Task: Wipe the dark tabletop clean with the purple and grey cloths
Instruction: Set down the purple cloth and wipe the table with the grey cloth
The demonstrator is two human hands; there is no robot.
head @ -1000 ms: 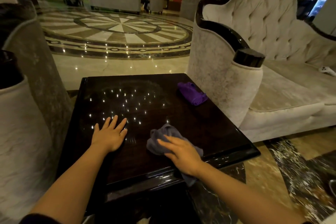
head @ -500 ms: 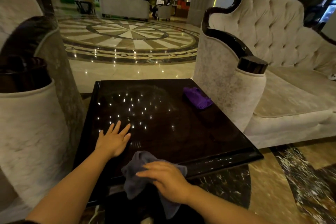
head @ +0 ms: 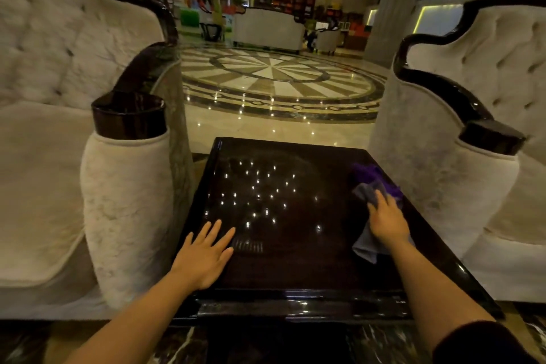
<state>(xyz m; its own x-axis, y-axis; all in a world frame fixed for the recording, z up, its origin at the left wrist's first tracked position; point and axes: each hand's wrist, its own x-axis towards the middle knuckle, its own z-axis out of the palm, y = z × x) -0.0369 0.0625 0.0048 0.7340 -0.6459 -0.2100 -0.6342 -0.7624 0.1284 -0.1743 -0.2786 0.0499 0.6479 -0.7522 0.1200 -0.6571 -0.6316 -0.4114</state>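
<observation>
Two soft, light cloths sit near 2 o'clock on the dark tabletop. The grey cloth lies under my right hand, whose straight fingers press it flat, and its far end touches the bunched purple cloth. Both look limp and likely to glide on the glossy top, so I'd bear down with the palm rather than pinch. My left hand rests spread at 7 o'clock, holding nothing, and padded sofa arms crowd the table at 9 and 3 o'clock.

Tabletop bears grey cloth, purple cloth.
</observation>
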